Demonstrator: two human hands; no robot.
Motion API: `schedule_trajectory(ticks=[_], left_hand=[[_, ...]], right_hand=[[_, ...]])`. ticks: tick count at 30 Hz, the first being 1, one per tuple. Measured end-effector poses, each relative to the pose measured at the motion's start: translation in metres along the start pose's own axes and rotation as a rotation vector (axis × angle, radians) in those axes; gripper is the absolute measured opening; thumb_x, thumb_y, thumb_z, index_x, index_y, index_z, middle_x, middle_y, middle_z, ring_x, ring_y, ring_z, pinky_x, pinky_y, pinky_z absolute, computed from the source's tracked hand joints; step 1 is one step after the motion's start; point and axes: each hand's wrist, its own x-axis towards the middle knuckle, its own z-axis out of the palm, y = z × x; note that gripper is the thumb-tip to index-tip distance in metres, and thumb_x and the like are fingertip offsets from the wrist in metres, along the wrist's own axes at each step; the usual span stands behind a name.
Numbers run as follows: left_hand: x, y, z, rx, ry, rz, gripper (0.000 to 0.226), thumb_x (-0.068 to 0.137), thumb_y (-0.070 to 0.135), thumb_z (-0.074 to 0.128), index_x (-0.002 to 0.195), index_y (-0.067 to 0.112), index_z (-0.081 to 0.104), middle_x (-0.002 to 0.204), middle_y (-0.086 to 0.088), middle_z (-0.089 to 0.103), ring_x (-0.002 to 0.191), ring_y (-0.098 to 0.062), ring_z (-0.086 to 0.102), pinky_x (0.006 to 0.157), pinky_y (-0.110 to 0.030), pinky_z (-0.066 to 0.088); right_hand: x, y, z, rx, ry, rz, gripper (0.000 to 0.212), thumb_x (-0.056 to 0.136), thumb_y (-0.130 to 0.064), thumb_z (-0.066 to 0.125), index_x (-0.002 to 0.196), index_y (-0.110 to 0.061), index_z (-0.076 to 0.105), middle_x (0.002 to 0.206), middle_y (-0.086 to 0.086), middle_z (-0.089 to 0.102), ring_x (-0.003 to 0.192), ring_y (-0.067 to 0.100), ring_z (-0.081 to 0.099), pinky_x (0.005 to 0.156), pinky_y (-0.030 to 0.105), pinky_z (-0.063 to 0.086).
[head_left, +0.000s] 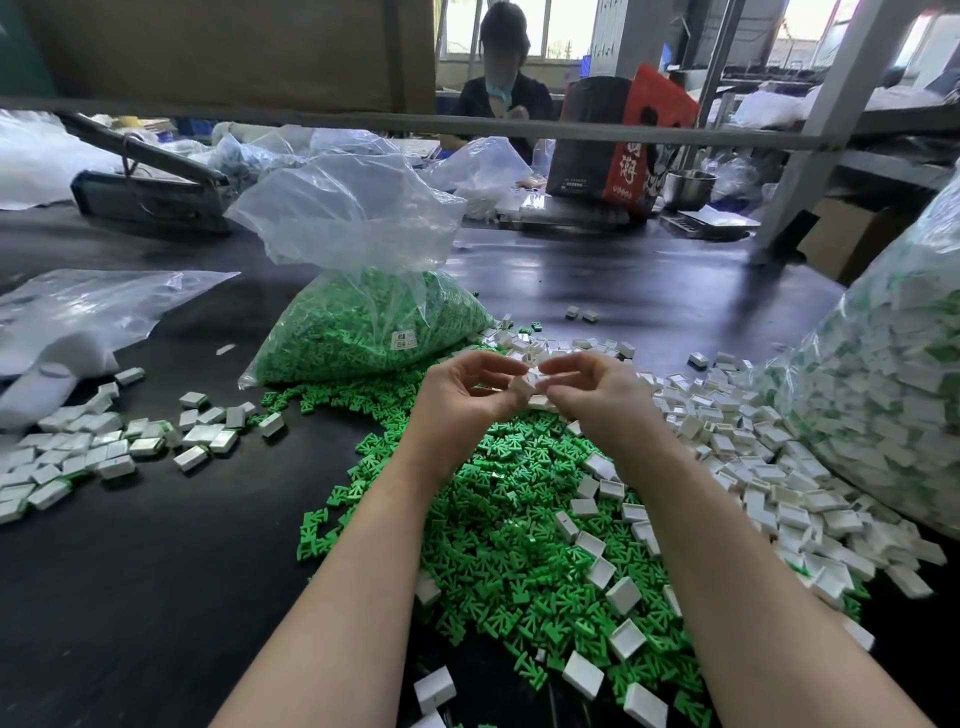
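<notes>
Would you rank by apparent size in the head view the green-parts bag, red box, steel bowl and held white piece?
green-parts bag
red box
steel bowl
white piece
Farther distance shrinks box and bowl.

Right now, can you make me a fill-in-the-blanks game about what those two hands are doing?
1. The small piece pinched between the left hand and the right hand is coloured ____.
2. The loose pile under the forearms is mostly ____ in colour.
3. Beyond the hands, more green pieces fill a clear plastic ____.

Missing words: white; green; bag.
</notes>
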Motion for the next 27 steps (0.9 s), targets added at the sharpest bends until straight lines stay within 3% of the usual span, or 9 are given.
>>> schedule_trajectory(ticks=[4, 10, 15, 18, 22, 25, 27], left_hand=[[0.002, -0.001, -0.002, -0.093, 0.043, -0.028, 0.018, 0.078, 0.003, 0.077, 0.088, 0.016, 0.069, 0.081, -0.005, 0.074, 0.077, -0.020, 0.070, 0.067, -0.026, 0.054], [0.002, 0.003, -0.004, -0.330, 0.080, -0.076, 0.032, 0.067, 0.014, 0.079, 0.094, 0.010, 0.064, 0.082, -0.005, 0.074, 0.082, -0.022, 0.073, 0.069, -0.027, 0.057], [0.002, 0.003, -0.007, -0.406, 0.075, -0.089, 0.024, 0.069, 0.009, 0.075, 0.091, 0.008, 0.062, 0.087, -0.007, 0.073, 0.089, -0.025, 0.072, 0.072, -0.028, 0.057], [0.003, 0.001, -0.009, -0.464, 0.070, -0.092, 0.016, 0.081, -0.003, 0.067, 0.091, 0.006, 0.058, 0.095, -0.012, 0.074, 0.093, -0.028, 0.072, 0.073, -0.028, 0.058], [0.004, 0.000, -0.008, -0.401, 0.061, -0.071, 0.016, 0.083, -0.003, 0.067, 0.094, 0.008, 0.060, 0.087, -0.010, 0.074, 0.088, -0.028, 0.073, 0.076, -0.032, 0.059], [0.003, 0.001, -0.008, -0.349, 0.060, -0.055, 0.017, 0.084, 0.001, 0.068, 0.095, 0.013, 0.070, 0.084, -0.008, 0.074, 0.084, -0.027, 0.072, 0.074, -0.030, 0.058], [0.002, 0.002, -0.008, -0.328, 0.055, -0.046, 0.018, 0.084, 0.003, 0.069, 0.095, 0.017, 0.073, 0.085, -0.008, 0.073, 0.082, -0.026, 0.072, 0.074, -0.028, 0.057]], right_hand=[[0.000, 0.008, 0.002, -0.763, -0.256, -0.055, 0.025, 0.085, -0.026, 0.074, 0.110, -0.028, 0.070, 0.114, -0.005, 0.066, 0.094, 0.014, 0.065, 0.089, 0.034, 0.056], [0.000, 0.007, 0.010, -0.803, -0.235, -0.118, 0.002, 0.086, -0.021, 0.074, 0.087, -0.021, 0.072, 0.090, -0.005, 0.072, 0.084, 0.012, 0.066, 0.085, 0.036, 0.057], [0.000, 0.007, 0.006, -0.572, -0.081, -0.158, 0.006, 0.087, -0.020, 0.072, 0.083, -0.022, 0.068, 0.081, -0.009, 0.066, 0.075, 0.004, 0.061, 0.067, 0.012, 0.045], [-0.001, 0.010, 0.005, -0.326, -0.019, -0.137, 0.008, 0.088, -0.018, 0.070, 0.083, -0.021, 0.065, 0.085, 0.003, 0.070, 0.075, 0.012, 0.066, 0.070, 0.022, 0.054], [-0.002, 0.005, 0.000, 0.175, -0.010, -0.044, 0.013, 0.082, -0.009, 0.073, 0.094, -0.010, 0.068, 0.084, 0.012, 0.073, 0.066, 0.014, 0.061, 0.054, 0.018, 0.048], [-0.001, 0.003, -0.005, 0.412, -0.049, -0.001, 0.033, 0.070, -0.014, 0.074, 0.101, -0.007, 0.067, 0.092, 0.013, 0.074, 0.072, 0.016, 0.064, 0.060, 0.022, 0.051], [0.000, 0.002, -0.006, 0.457, -0.052, -0.010, 0.033, 0.068, -0.014, 0.074, 0.100, -0.006, 0.067, 0.095, 0.013, 0.074, 0.075, 0.017, 0.065, 0.062, 0.023, 0.052]])
